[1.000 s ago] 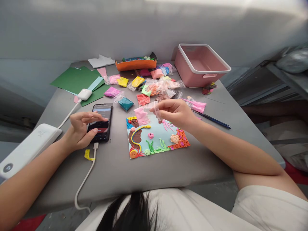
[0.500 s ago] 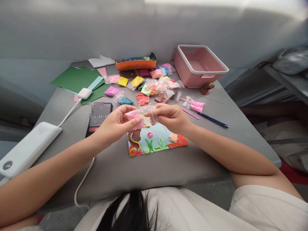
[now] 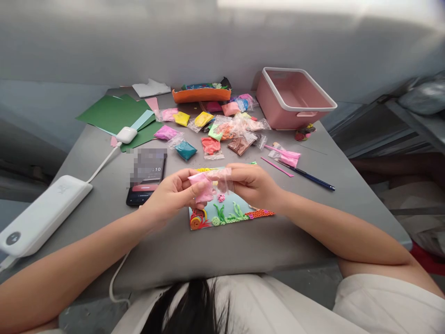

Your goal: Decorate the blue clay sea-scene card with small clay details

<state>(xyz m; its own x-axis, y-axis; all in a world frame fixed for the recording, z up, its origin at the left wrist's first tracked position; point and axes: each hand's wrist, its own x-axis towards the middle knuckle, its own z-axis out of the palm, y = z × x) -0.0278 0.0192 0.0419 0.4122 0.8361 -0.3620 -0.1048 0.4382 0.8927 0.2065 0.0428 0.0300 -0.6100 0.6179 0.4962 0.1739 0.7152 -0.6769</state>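
Between my hands is a clear plastic bag of pink clay [image 3: 203, 187], held above the table. My left hand [image 3: 179, 188] pinches the pink lump through the plastic, thumb on top. My right hand [image 3: 255, 183] grips the bag's clear open end, its fingertips partly inside or behind the film; which of these I cannot tell. Below them lies a light-blue picture card [image 3: 225, 226] decorated with clay: green seaweed [image 3: 238, 210], an orange-red patch [image 3: 260, 214], a small pink figure [image 3: 221, 198] and an orange disc [image 3: 196, 223]. My hands hide its middle.
Behind are several clay bags, among them a teal one [image 3: 186, 150] and a red one [image 3: 211, 145]. A pink bin [image 3: 295, 118] stands back right, near a dark blue pen [image 3: 316, 180] and pink tool [image 3: 278, 167]. Left are a phone [image 3: 148, 178], power bank [image 3: 45, 215] and green paper [image 3: 107, 113].
My hands and the pink clay bag have moved slightly down the view, now covering more of the card's right part. The whole view has shifted a little.
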